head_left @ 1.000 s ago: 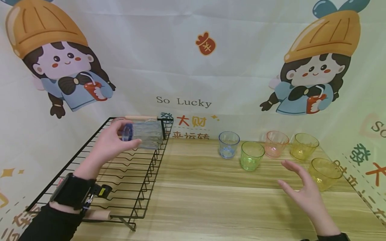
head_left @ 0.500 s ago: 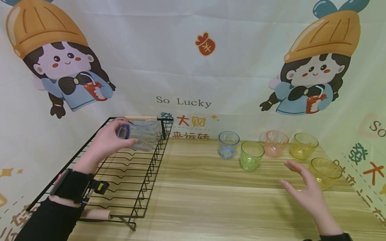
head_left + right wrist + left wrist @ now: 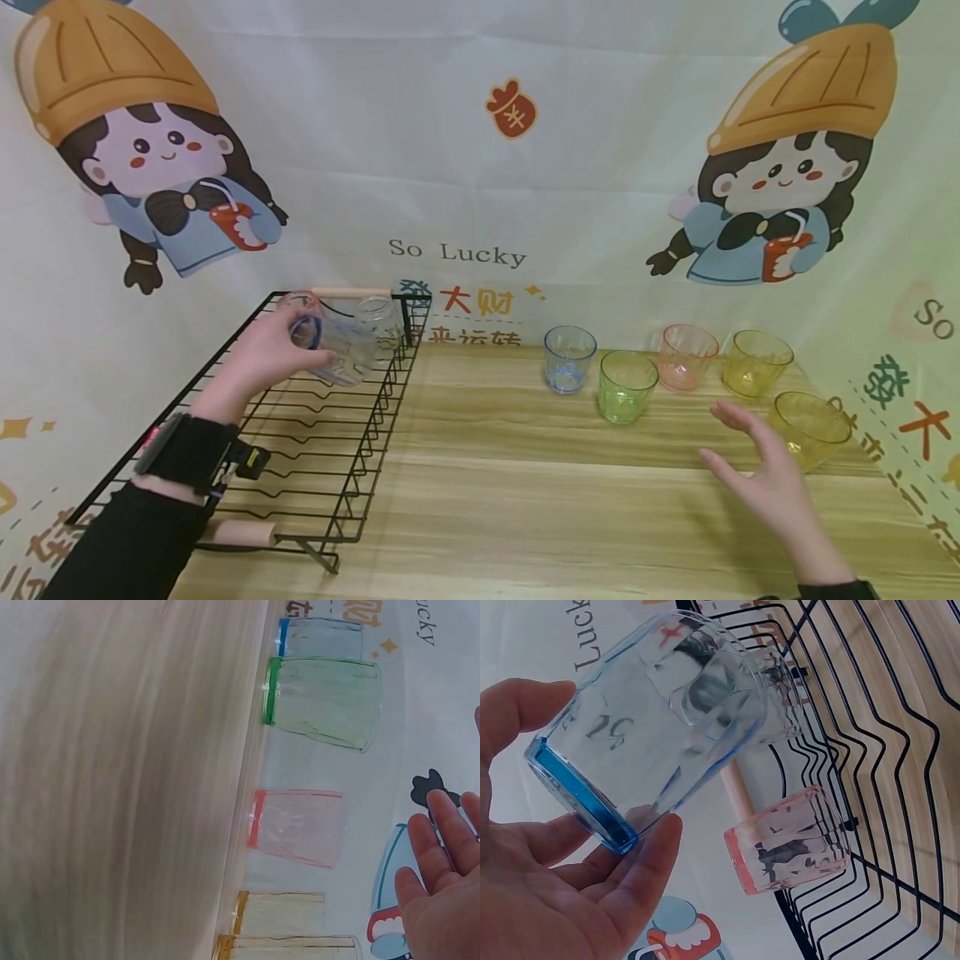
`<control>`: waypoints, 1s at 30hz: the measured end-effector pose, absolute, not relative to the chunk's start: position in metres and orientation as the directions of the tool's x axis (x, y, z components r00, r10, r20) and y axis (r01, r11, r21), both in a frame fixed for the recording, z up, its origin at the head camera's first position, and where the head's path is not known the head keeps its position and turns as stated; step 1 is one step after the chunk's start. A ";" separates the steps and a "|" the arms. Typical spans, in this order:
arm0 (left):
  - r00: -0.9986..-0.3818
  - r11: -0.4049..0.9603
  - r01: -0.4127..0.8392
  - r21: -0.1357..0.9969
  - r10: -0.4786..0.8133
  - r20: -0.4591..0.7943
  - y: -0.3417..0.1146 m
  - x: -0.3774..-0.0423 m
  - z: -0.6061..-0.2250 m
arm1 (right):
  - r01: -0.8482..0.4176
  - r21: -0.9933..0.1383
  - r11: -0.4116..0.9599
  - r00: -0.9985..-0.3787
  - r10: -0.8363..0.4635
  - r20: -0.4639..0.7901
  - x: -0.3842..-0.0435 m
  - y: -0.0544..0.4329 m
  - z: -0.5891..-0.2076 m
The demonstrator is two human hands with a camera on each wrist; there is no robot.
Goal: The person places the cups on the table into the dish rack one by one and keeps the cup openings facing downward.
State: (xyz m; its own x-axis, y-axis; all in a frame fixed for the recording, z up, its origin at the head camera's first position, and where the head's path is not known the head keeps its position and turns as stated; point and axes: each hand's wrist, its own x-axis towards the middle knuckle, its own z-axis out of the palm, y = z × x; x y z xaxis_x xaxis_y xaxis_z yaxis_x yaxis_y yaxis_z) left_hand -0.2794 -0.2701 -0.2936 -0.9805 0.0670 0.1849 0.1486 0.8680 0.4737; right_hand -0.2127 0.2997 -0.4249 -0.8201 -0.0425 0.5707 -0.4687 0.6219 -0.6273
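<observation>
My left hand (image 3: 262, 354) grips a blue-tinted drinking glass (image 3: 652, 727) near its thick blue base, over the far end of a black wire rack (image 3: 318, 556). The glass is tilted, its mouth away from the palm. On the rack, a pink glass (image 3: 791, 844) and a clear-looking glass (image 3: 784, 705) stand mouth down close by; in the head view my fingers partly cover the pink one. My right hand (image 3: 765, 487) is empty, fingers spread and thumb apart, held over the table beside the nearest yellow glass (image 3: 810, 433), which it partly overlaps.
Upright at the table's back stand a blue glass (image 3: 570, 360), a green glass (image 3: 627, 387), a pink glass (image 3: 687, 358) and another yellow glass (image 3: 757, 364). A printed cloth (image 3: 600, 208) hangs behind. The rack has a wooden handle (image 3: 240, 534) at its near end.
The blue glass in my left hand has tipped from nearly level to mouth lower, baring the clear-looking glass behind it. My right hand has barely shifted.
</observation>
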 end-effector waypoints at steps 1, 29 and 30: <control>-0.981 0.871 0.147 0.468 0.067 0.182 -0.271 -0.280 -0.294 | -0.468 -0.626 0.623 -0.821 -0.044 0.570 -0.213 0.300 -0.425; -0.991 0.924 0.097 0.369 0.054 0.125 -0.295 -0.302 -0.303 | -0.452 -0.509 0.732 -0.816 -0.108 0.569 -0.222 0.313 -0.425; -0.991 0.924 0.096 0.370 0.053 0.124 -0.296 -0.303 -0.302 | -0.452 -0.510 0.732 -0.817 -0.109 0.567 -0.222 0.313 -0.425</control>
State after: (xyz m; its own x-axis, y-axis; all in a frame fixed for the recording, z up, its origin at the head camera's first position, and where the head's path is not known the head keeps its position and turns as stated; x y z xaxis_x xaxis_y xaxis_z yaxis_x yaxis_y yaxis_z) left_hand -0.3029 -0.2957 -0.3025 -0.9909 0.0533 0.1236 0.0959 0.9239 0.3704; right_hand -0.2222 0.3133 -0.4251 -0.8167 -0.1092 0.5667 -0.4520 0.7316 -0.5103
